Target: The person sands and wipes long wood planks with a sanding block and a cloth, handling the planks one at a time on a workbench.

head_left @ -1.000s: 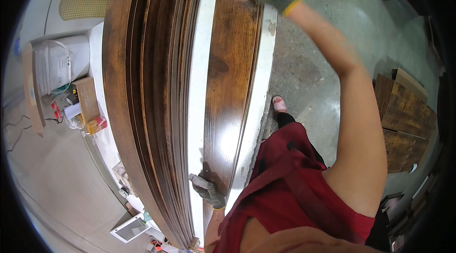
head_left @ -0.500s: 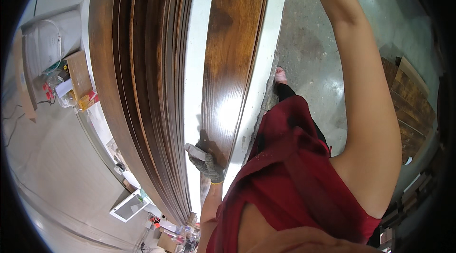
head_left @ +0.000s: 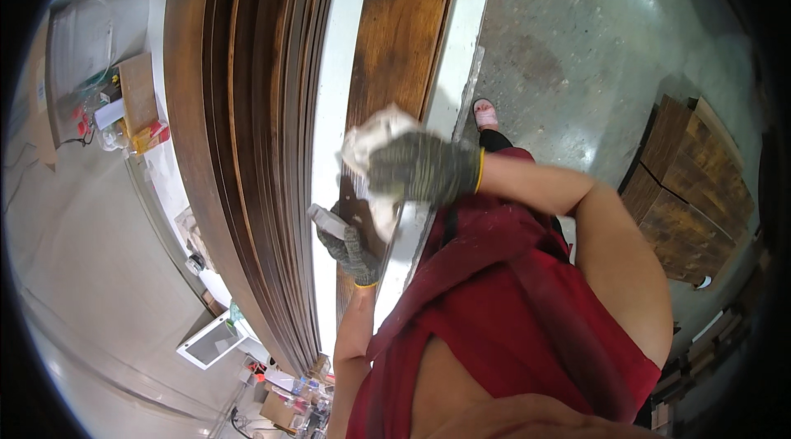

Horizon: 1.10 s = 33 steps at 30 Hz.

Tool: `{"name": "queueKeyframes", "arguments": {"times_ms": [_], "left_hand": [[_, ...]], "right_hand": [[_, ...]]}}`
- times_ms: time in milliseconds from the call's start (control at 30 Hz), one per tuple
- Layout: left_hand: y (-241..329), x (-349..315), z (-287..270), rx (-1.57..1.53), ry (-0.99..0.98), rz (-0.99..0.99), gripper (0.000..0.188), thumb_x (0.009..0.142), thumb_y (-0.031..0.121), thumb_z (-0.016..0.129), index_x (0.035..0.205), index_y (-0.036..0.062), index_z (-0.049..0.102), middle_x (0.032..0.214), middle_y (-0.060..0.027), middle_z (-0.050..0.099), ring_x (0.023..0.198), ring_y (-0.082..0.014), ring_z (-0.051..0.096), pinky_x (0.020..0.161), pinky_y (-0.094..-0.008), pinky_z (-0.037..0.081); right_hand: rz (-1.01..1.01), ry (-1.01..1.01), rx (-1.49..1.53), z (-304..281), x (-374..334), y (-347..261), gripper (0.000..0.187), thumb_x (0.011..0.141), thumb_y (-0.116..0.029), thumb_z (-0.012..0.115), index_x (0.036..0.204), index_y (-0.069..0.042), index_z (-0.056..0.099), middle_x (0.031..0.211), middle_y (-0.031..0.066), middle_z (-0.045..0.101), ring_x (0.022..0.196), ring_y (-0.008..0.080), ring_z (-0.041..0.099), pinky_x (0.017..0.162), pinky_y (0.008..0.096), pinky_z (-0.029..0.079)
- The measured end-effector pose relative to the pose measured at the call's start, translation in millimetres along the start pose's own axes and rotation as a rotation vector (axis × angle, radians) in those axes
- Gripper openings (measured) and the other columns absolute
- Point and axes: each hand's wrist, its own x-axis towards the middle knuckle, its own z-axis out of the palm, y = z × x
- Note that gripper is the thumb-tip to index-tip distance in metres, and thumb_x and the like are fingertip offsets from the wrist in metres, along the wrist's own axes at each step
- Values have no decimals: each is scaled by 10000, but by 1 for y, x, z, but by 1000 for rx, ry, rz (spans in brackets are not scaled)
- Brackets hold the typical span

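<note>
A glossy brown wood plank (head_left: pixel 400 43) lies lengthwise on a white bench top (head_left: pixel 465 31). My right hand (head_left: pixel 424 169), in a dark grey knit glove, presses a crumpled off-white cloth (head_left: pixel 381 124) against the plank, and part of the cloth hangs below the fingers. Motion smears this hand a little. Closer to me, my left hand (head_left: pixel 356 259), gloved alike, rests at the plank's left side. Its fingers close round a small light grey block (head_left: pixel 329 222), whose exact kind I cannot make out.
Several dark brown planks (head_left: pixel 247 101) stand packed along the left. Cluttered goods (head_left: pixel 119 113) and a white-framed panel (head_left: pixel 216 340) lie beyond them. On the floor at right is a stack of brown boards (head_left: pixel 688 192). My foot (head_left: pixel 486 113) stands beside the bench.
My right arm has swung in from the far end, bringing the cloth into view over the plank. The left hand has shifted slightly away from me, still with the grey block.
</note>
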Motion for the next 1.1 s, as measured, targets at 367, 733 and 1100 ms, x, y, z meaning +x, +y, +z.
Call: {"name": "queueKeyframes", "arguments": {"times_ms": [367, 733, 1100], "left_hand": [[-1, -1, -5, -110, 71, -299, 561, 916, 229, 683, 1363, 10, 425, 1201, -92, 502, 1056, -204, 519, 925, -353, 476], [-10, -2, -16, -300, -8, -252, 795, 891, 441, 695, 1418, -31, 332, 1189, -116, 553, 1082, -228, 543, 976, -379, 440], [-4, -52, -87, -108, -24, -223, 590, 902, 347, 677, 1357, 43, 457, 1296, -104, 554, 1185, -235, 521, 1034, -370, 430]], "right_hand": [[77, 735, -1109, -181, 70, 81, 255, 872, -295, 655, 977, -66, 694, 954, 152, 666, 921, 349, 613, 848, 442, 467], [-112, 291, -804, 143, -52, -57, 280, 880, -276, 659, 1124, -140, 676, 1131, 25, 659, 1126, 193, 610, 961, 385, 487], [173, 724, -1388, -148, 55, 63, 286, 905, -318, 620, 1063, -86, 673, 1013, 152, 669, 947, 348, 623, 839, 440, 487]]}}
